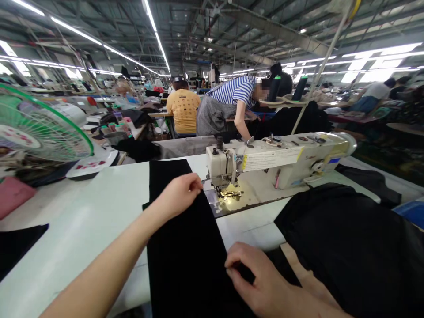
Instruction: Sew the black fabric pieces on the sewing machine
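Observation:
A long strip of black fabric [179, 238] lies across the white sewing table [82, 221], running from the near edge toward the back. My left hand [179, 194] is curled, fingers pinching the strip's right edge close to the needle area of the white sewing machine [265, 163]. My right hand [261, 278] is at the near edge, fingers closed on the same strip's right edge. The lit presser foot [228, 192] sits just right of my left hand.
A heap of black cloth [347, 238] lies at the right. A green-rimmed fan [39, 128] stands at the left, a pink item [13, 194] below it. Another black piece [20, 243] lies far left. People work at benches behind the machine.

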The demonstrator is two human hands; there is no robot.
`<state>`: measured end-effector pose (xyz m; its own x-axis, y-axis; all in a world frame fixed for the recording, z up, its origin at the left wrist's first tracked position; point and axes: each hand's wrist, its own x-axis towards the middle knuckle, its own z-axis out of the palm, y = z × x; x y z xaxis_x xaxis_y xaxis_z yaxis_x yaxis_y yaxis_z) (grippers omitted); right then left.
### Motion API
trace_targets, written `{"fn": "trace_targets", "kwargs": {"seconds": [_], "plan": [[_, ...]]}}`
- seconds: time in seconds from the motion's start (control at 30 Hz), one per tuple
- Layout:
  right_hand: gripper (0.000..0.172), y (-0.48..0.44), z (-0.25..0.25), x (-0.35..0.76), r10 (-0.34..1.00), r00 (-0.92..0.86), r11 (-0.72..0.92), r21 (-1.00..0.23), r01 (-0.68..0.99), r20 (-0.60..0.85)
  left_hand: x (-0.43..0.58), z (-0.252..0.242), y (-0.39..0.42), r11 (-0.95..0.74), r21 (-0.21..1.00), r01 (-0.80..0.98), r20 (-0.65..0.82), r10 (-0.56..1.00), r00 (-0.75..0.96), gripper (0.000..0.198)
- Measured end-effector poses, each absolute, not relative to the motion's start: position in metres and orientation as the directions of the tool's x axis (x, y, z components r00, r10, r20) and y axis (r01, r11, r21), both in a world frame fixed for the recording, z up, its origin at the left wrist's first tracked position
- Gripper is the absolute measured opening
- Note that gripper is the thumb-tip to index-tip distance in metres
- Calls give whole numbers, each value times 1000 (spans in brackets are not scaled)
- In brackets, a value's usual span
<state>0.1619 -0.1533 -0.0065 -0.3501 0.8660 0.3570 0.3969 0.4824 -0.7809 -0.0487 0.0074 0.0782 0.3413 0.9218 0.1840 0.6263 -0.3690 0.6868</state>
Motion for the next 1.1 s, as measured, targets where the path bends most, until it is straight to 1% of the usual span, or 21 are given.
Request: {"fn": "trace_targets", "kwargs": {"seconds": [0.03, 0.1, 0.17, 0.27, 0.47, 0.63, 0.77, 0.83, 0.97, 1.0, 1.03, 1.07, 1.1], "plan": [[18, -152, -16, 164, 845, -392, 513, -761, 398, 364, -38, 60, 18, -356, 704, 615, 140, 918, 371, 9], [20, -148, -32, 171, 816, -448, 554, -715, 427, 366, -21, 24, 32, -332, 731, 595, 96, 915, 393, 10], [25, -145, -45, 180, 811, -467, 570, -657, 493, 353, -11, -5, 37, -321, 743, 587, 100, 921, 377, 11], [31, -143, -54, 191, 802, -495, 590, -569, 573, 334, -8, -23, 36, -312, 749, 584, 118, 931, 346, 14], [23, -136, -51, 193, 783, -493, 622, -464, 630, 380, -6, -26, 52, -289, 732, 617, 99, 941, 324, 13], [25, -127, -56, 188, 777, -440, 628, -501, 596, 451, -1, -34, 72, -286, 698, 656, 78, 942, 328, 13], [26, -125, -59, 187, 768, -440, 639, -501, 584, 466, 1, -35, 77, -292, 652, 699, 81, 944, 318, 13], [27, -126, -57, 189, 755, -458, 653, -479, 587, 469, 2, -30, 72, -297, 617, 729, 105, 949, 298, 12], [32, -131, -53, 194, 728, -506, 682, -418, 600, 463, 0, -15, 27, -324, 519, 791, 238, 944, 230, 15], [34, -132, -52, 196, 725, -515, 685, -410, 602, 457, -1, -13, 7, -371, 493, 787, 257, 926, 275, 15], [36, -134, -50, 197, 726, -523, 686, -407, 604, 447, -4, -13, -14, -440, 469, 766, 260, 897, 356, 13], [37, -134, -49, 198, 725, -533, 687, -405, 603, 436, -8, -15, -35, -557, 436, 707, 243, 829, 503, 9], [38, -135, -47, 199, 724, -543, 689, -405, 602, 424, -12, -18, -54, -677, 414, 609, 214, 722, 658, 9]]}}
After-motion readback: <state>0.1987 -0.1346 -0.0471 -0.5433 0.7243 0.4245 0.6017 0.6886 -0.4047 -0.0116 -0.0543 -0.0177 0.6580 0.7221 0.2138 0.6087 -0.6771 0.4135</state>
